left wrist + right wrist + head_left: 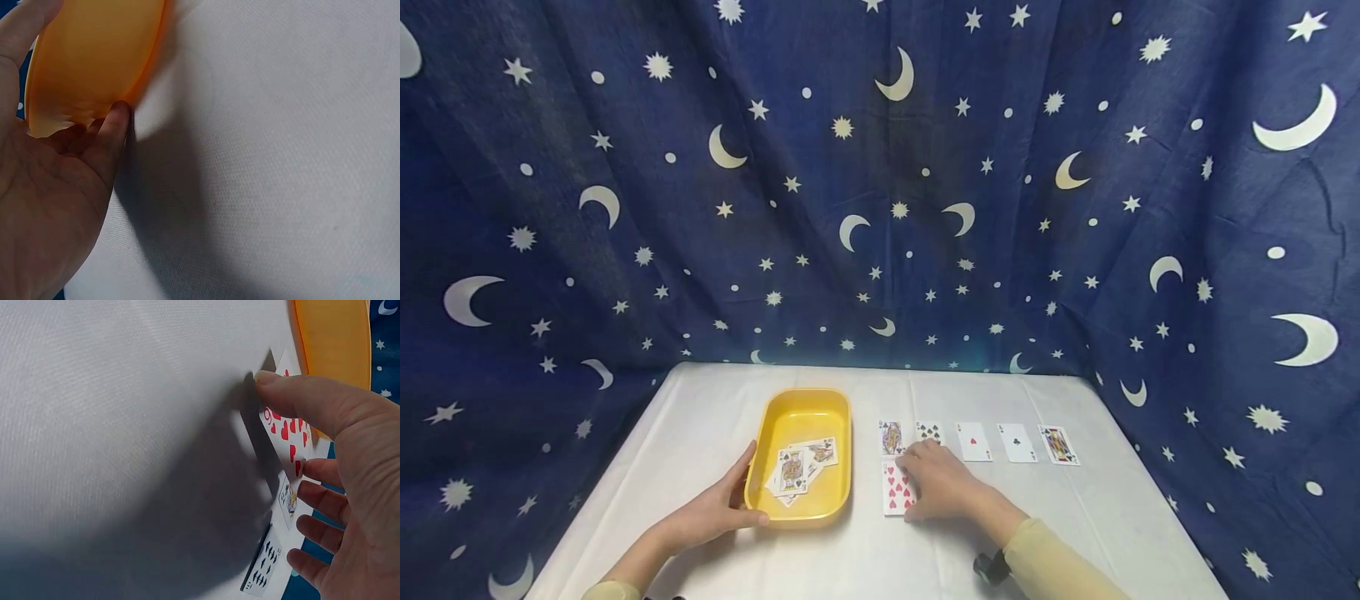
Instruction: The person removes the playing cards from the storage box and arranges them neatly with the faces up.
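Note:
My left hand [711,510] grips the near left corner of a yellow plastic tray [808,404], its thumb at the front and fingers along the side. Several face cards lie loosely overlapped in the tray, with a king [793,473] on top. My right hand [943,483] pinches a hearts playing card [895,493] by its edges, between thumb and index finger. In the right wrist view this card [284,428] casts a shadow on the cloth; whether it is fully off the table I cannot tell. The other right fingers are spread apart.
Behind the right hand runs a row of face-up cards: a face card [892,437], a black number card [928,431], an ace of hearts [974,446], an ace of clubs [1017,446] and another face card [1060,446]. White cloth [1075,525] covers the table. A dark blue starry curtain [925,150] surrounds it.

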`<move>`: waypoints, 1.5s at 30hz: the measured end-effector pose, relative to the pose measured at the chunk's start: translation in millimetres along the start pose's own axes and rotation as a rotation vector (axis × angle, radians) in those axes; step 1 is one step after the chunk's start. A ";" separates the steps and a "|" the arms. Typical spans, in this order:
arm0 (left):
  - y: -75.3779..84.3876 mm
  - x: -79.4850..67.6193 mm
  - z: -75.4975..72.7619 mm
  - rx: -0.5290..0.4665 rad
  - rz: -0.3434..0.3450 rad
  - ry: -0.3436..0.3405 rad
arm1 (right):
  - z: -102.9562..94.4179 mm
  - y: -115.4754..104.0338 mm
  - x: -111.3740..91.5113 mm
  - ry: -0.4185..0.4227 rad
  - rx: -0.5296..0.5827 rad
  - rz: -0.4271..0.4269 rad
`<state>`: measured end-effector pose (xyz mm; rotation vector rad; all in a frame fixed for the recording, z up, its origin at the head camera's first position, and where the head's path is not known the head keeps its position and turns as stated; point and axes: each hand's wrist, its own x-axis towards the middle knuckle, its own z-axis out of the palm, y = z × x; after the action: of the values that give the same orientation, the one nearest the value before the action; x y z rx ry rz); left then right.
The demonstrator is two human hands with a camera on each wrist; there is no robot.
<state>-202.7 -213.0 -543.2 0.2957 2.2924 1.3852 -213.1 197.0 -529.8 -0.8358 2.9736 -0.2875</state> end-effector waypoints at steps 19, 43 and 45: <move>0.2 0.0 -0.5 -0.030 0.042 -0.010 | 6.2 -3.6 -2.6 -0.072 0.024 0.050; 4.2 -1.4 0.9 -0.007 0.024 -0.007 | 7.0 -0.9 -3.4 -0.102 0.052 0.054; 4.3 -2.0 0.7 -0.011 0.023 -0.006 | 6.1 -1.8 -3.3 -0.104 0.051 0.055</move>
<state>-200.8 -211.3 -539.2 0.3239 2.2825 1.4059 -208.8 196.2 -535.5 -0.7389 2.8746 -0.3069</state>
